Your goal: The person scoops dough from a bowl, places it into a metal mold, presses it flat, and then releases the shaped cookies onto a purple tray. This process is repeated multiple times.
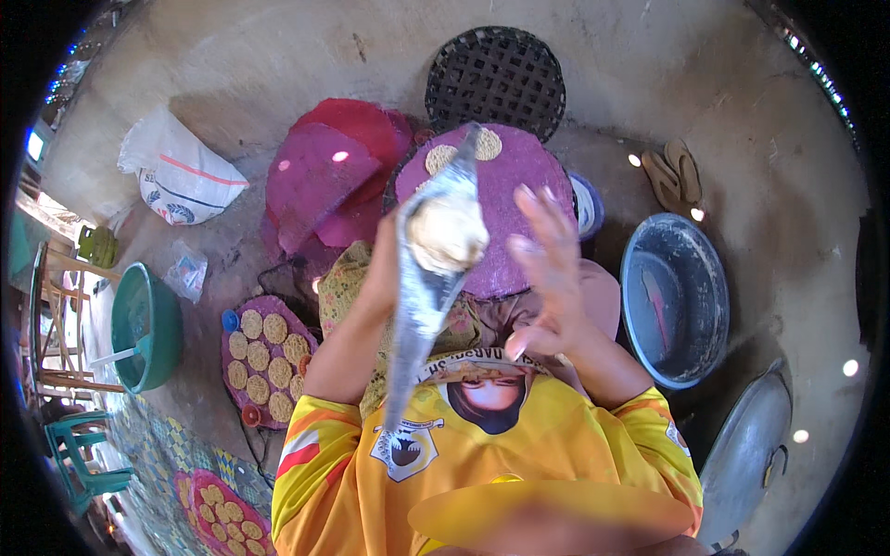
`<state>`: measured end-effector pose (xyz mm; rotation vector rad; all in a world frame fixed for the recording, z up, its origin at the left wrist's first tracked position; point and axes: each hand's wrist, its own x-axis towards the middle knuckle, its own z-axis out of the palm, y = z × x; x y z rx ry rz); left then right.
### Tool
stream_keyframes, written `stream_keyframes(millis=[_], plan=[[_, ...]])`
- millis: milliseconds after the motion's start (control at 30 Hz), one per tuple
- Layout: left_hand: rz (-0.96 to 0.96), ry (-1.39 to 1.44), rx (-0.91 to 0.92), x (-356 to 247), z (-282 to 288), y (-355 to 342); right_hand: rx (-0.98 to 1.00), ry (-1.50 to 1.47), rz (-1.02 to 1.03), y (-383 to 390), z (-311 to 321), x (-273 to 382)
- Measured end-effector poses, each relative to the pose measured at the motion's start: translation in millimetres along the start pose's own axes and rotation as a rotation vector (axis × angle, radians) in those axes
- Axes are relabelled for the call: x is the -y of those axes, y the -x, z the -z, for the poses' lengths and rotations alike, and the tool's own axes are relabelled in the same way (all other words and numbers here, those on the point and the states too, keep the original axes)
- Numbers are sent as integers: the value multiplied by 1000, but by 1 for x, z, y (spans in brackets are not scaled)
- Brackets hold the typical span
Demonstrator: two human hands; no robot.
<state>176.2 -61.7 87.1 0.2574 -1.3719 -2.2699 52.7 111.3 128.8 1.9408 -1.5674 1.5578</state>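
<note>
My left hand (378, 275) grips the left edge of a grey, glossy sheet (419, 320), pointed at its top and bottom; its fingers are mostly hidden behind it. On the sheet sits a lump of pale, sticky dough (447, 233). To its right my right hand (549, 273) hovers with fingers spread and nothing in them. Beyond both hands lies a round purple mat (505, 190), bearing pale, round, textured dough pieces (489, 144) near its far edge. The sheet hides part of the mat and of one piece.
Red and purple mats (324, 171) are stacked at far left, beside a black woven tray (496, 82). A dark basin (675, 301) with a pinkish utensil stands right, above a large metal lid (746, 454). Left are a green basin (146, 329), a white sack (185, 176) and another laden mat (269, 361).
</note>
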Motion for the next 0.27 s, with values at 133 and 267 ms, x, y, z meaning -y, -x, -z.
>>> stream_keyframes(millis=[133,267], plan=[[181,868,139,-10,70,12,441,-217,-337,64,-8,-12],[40,491,-138,-7,84,27,1133,75,-449,124,-45,-38]])
